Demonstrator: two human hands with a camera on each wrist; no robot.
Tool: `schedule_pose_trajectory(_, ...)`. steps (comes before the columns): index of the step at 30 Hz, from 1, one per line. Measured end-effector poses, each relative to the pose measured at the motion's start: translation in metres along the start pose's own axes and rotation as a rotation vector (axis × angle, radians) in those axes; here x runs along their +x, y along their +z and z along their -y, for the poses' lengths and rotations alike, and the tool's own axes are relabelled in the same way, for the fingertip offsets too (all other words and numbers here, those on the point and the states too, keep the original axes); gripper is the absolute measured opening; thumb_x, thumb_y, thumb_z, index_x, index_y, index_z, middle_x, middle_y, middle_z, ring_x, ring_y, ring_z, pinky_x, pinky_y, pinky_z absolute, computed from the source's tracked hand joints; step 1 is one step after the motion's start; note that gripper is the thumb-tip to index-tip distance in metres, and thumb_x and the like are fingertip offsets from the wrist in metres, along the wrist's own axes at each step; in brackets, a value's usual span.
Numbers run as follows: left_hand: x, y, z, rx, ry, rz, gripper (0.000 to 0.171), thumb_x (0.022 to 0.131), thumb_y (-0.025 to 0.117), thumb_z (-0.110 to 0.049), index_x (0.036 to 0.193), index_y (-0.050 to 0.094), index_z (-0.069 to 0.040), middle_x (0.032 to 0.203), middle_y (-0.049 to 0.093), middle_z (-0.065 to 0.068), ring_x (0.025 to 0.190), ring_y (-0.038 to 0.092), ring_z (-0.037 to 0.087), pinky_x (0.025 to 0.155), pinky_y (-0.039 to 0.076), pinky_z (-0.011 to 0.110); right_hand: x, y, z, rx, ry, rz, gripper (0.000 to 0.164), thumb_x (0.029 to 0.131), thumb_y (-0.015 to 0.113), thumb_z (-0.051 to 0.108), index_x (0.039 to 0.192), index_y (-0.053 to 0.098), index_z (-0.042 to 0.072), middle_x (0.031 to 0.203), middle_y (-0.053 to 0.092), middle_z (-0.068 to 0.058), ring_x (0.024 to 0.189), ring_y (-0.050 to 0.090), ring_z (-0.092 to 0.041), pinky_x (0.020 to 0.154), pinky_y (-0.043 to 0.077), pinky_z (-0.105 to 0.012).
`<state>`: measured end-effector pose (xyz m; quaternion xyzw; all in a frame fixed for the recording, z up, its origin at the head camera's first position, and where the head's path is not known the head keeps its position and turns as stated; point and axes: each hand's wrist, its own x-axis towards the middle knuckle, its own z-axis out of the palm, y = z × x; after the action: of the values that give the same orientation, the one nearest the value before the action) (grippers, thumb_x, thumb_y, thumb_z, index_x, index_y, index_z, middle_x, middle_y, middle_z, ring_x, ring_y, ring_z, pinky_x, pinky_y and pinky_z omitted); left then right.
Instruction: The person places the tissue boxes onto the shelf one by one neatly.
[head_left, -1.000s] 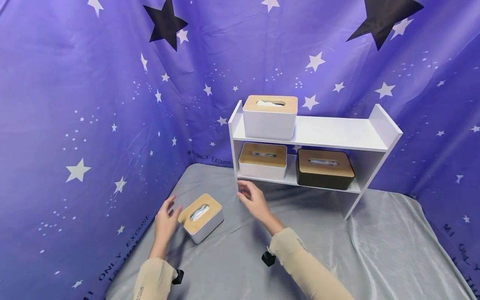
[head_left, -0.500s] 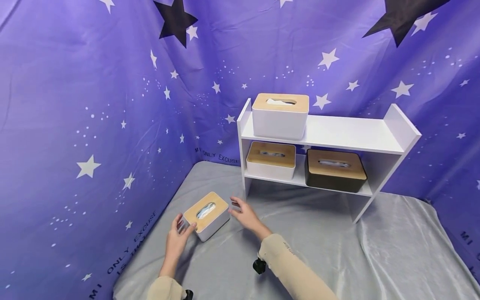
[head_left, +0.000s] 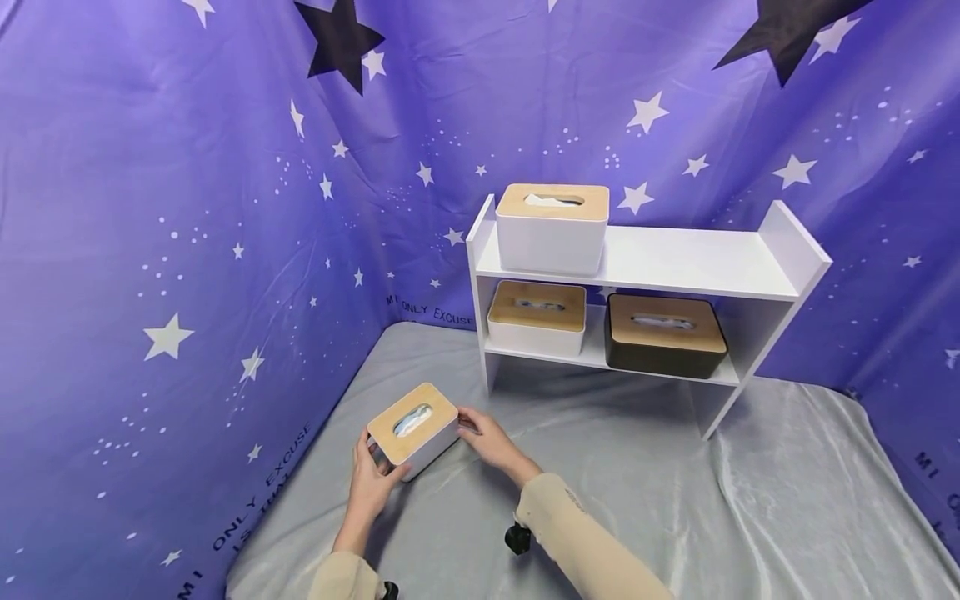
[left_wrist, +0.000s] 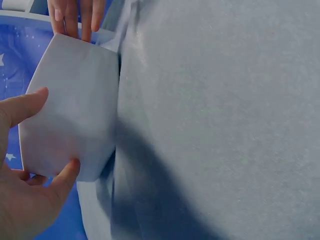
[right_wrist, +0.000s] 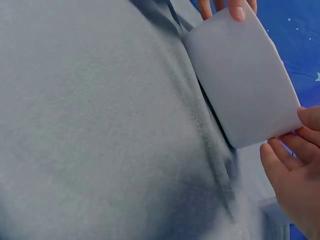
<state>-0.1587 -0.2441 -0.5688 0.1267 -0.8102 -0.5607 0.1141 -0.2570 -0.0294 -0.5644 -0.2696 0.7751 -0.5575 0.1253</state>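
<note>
A white tissue box (head_left: 414,427) with a pale wooden lid sits at an angle on the grey cloth, tissue showing in its oval slot. My left hand (head_left: 373,479) grips its near left end, thumb along the front side and fingers round the end. At the opposite end my right hand (head_left: 487,437) holds the box with thumb and fingers at the corner. In the left wrist view, the white side of the tissue box (left_wrist: 75,105) shows between both hands. The right wrist view shows the right hand (right_wrist: 300,165) against the end of the box.
A white two-level shelf (head_left: 697,258) stands behind to the right. Its top bears a tall white tissue box (head_left: 551,242); the lower level bears a white one (head_left: 536,337) and a black one (head_left: 663,358), all wooden-lidded. A purple star-printed curtain (head_left: 225,250) encloses the grey cloth (head_left: 600,467).
My left hand has moved right onto the box's near end. My right hand has come left and down from near the shelf to the box's other end. Both now hold it.
</note>
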Motion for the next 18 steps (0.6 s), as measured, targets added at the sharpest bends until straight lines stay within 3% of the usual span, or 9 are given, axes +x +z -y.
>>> schedule_pose_trajectory(5,-0.001,0.005,-0.007,0.028,0.011,-0.006,0.105,0.078,0.082,-0.002,0.156,0.012,0.005,0.152,0.025,0.031,0.138,0.036,0.049,0.106,0.047,0.056,-0.013,-0.009,0.002,0.013,-0.037,-0.081,0.044,0.099,0.055,0.001,0.140,0.047,-0.014,0.134,0.058,-0.032,0.125,0.058,-0.044,0.105,0.050,-0.048)
schedule_pose_trajectory(11,-0.002,0.007,-0.020,-0.002,0.049,0.033,0.103,0.078,0.084,-0.007,0.157,0.019,-0.001,0.158,0.027,0.024,0.136,0.041,0.044,0.103,0.051,0.055,-0.027,-0.023,0.009,0.118,-0.084,-0.213,0.041,0.091,0.067,-0.001,0.129,0.057,-0.010,0.125,0.063,-0.030,0.115,0.062,-0.045,0.096,0.057,-0.041)
schedule_pose_trajectory(18,-0.004,0.016,-0.042,-0.004,0.094,0.098,0.100,0.078,0.085,-0.014,0.157,0.025,-0.009,0.157,0.033,0.018,0.138,0.042,0.040,0.100,0.054,0.052,-0.048,-0.042,0.034,0.119,-0.154,-0.387,0.032,0.085,0.071,-0.008,0.114,0.059,-0.012,0.112,0.064,-0.029,0.100,0.064,-0.043,0.088,0.060,-0.048)
